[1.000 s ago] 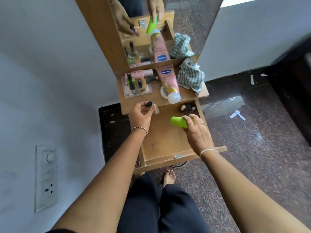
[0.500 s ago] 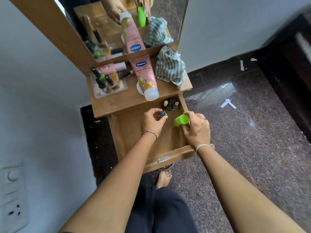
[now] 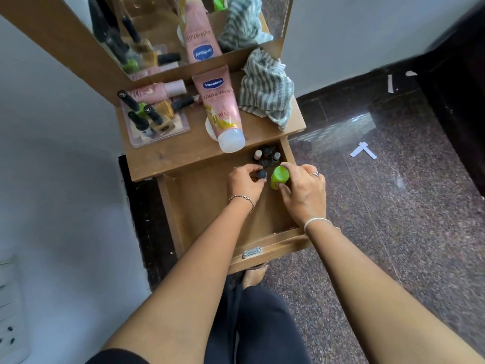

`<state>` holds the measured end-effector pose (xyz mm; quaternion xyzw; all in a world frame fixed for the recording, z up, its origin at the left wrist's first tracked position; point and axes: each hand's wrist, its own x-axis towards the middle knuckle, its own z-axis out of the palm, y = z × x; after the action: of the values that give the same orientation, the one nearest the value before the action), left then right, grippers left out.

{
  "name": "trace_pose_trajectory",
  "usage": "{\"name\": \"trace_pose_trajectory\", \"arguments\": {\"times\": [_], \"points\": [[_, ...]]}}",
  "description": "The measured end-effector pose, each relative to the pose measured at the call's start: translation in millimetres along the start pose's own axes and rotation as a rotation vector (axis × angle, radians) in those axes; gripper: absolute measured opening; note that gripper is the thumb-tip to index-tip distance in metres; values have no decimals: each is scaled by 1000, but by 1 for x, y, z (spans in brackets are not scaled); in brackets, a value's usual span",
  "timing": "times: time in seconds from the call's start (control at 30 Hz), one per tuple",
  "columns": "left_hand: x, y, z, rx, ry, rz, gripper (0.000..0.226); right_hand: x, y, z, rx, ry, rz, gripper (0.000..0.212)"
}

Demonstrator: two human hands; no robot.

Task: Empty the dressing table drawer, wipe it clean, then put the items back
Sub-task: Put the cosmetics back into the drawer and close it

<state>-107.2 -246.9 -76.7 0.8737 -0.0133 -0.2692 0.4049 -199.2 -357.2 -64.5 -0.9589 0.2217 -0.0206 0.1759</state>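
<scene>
From the head view I'm counting two hands working in the open drawer [image 3: 199, 206]. My left hand [image 3: 242, 183] is pinching one dark-capped bottle [image 3: 261, 174]; my right hand [image 3: 304, 191] is gripping one green container [image 3: 279, 177], fingers curled around it. At 12 o'clock of them, four or so small bottles [image 3: 266, 155] are huddling (shadowed, hard to count). One pink tube [image 3: 220, 109] and one striped cloth [image 3: 266, 88] are lying on the tabletop.

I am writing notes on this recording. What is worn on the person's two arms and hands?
Both forearms are bare, with no sleeves in view. The left hand has a thin chain bracelet at its wrist. The right hand has a plain pale bangle at its wrist and a ring on one finger.
</scene>
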Motion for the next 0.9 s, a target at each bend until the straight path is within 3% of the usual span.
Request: {"name": "trace_pose_trajectory", "arguments": {"times": [0.2,0.37,0.63,0.8,0.9], "points": [[0,2,5,16,-9,-8,29,-6,2,3,-157,103,-82,39],[0,0,8,22,2,-5,29,-4,-1,10,-350,57,-125,32],[-5,-4,9,-45,36,-18,29,4,-8,22,-457,-6,-70,13],[-6,-8,8,-107,15,-51,25,6,-8,25,-561,-23,-82,28],[-6,-11,9,-146,18,-77,25,5,-8,25,-590,-60,-86,26]]}}
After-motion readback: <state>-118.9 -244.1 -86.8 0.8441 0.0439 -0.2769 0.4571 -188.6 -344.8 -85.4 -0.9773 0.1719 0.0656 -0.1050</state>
